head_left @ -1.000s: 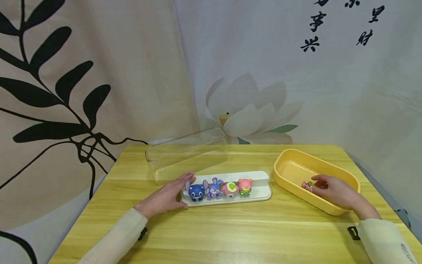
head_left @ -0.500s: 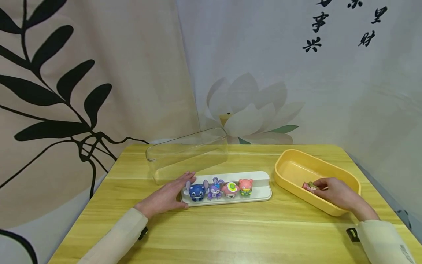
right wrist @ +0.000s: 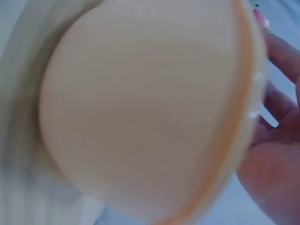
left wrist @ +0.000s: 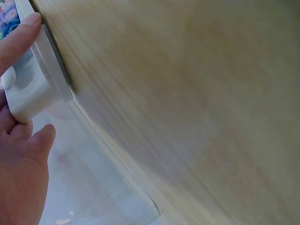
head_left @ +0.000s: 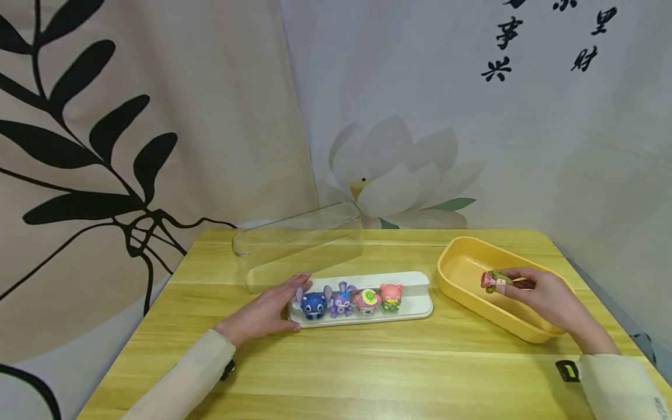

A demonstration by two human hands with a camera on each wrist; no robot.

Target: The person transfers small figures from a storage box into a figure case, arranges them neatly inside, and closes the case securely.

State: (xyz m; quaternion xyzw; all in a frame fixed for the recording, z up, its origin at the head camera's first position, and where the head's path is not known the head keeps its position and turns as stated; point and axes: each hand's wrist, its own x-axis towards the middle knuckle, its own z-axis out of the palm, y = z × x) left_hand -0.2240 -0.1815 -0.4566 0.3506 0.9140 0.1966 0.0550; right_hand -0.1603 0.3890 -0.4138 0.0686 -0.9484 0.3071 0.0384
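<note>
My left hand (head_left: 268, 309) grips the left end of a white display base (head_left: 415, 306), its thumb at the front edge and its fingers at the back. On the base stand a blue big-eared figurine (head_left: 314, 305), a purple rabbit figurine (head_left: 342, 301), a pink figurine with a green-and-white top (head_left: 366, 301) and a coral bear-like figurine (head_left: 391, 297). My right hand (head_left: 546, 297) pinches a small pink-and-green figurine (head_left: 493, 280) over the yellow tray (head_left: 457, 294). In the right wrist view the tray's wall (right wrist: 140, 108) hides most of that figurine.
Behind the white base a clear plastic cover (head_left: 301, 248) stands at the back left of the wooden table (head_left: 336, 373). A printed curtain (head_left: 409, 105) hangs behind the table's back edge.
My right hand has risen with the small pink-and-green figurine, lifting it from the bottom of the yellow tray. The left hand and the white base have stayed in place.
</note>
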